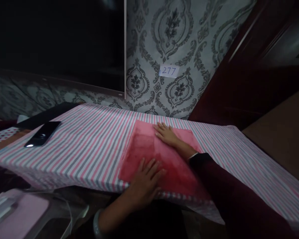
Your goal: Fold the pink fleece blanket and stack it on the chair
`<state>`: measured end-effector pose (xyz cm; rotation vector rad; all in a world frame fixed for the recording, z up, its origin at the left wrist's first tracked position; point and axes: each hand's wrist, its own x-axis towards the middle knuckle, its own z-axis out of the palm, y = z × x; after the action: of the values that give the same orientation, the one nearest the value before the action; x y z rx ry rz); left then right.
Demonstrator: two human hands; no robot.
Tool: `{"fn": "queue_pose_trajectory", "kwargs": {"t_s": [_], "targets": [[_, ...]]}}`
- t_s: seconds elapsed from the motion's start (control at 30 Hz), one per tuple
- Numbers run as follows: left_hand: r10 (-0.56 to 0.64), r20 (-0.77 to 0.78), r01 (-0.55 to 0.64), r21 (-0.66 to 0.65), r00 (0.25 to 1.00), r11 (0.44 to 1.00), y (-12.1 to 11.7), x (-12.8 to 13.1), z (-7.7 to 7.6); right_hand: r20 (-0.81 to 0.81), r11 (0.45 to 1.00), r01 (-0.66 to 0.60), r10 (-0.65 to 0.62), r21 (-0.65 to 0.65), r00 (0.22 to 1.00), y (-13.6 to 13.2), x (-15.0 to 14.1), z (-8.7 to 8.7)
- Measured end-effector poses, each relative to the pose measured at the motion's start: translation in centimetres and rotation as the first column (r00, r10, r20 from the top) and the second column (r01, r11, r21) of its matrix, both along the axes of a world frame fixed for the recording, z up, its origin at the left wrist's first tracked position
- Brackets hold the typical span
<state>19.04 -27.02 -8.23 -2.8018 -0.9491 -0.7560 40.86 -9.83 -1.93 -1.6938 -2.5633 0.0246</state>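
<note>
A pinkish-red cloth [142, 146], roughly rectangular with a soft-looking nap in lighter and darker patches, lies spread on a striped table cover. My right hand [166, 134] rests palm down near its far edge, fingers spread. Closer to me, my left hand [147, 181] lies over the cloth's near part with its fingers apart. Neither hand grips anything. My right forearm and its dark sleeve hide much of the cloth's right side.
The striped cover [89, 139] drapes over the table's front edge. A dark phone [43, 134] lies at the left. Behind are a large screen [57, 43] and a wall with a paper [168, 71] marked 277. A pink-topped item [27, 212] stands low at the left.
</note>
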Motion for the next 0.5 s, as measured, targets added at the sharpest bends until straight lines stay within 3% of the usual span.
{"fn": "queue_pose_trajectory", "kwargs": {"t_s": [0.07,0.13,0.23,0.5], "targets": [[0.036,0.052,-0.038,0.032,0.998,0.999,0.3,-1.1,0.4,0.017,0.985,-0.173,0.172,0.022,0.985,-1.6,-2.0,0.4],[0.106,0.093,-0.111,0.051,0.99,0.992,0.5,-2.0,0.4,0.012,0.933,-0.361,0.361,-0.003,0.933,-3.1,-3.9,0.2],[0.166,0.058,-0.169,0.056,0.984,0.984,0.4,-2.5,-0.4,-0.006,0.861,-0.507,0.507,-0.033,0.862,-3.5,-5.8,-0.4],[0.192,-0.002,-0.191,0.056,0.981,0.98,-0.3,-2.3,-1.6,-0.018,0.932,-0.352,0.352,-0.09,0.936,3.8,-7.1,-0.8]]}}
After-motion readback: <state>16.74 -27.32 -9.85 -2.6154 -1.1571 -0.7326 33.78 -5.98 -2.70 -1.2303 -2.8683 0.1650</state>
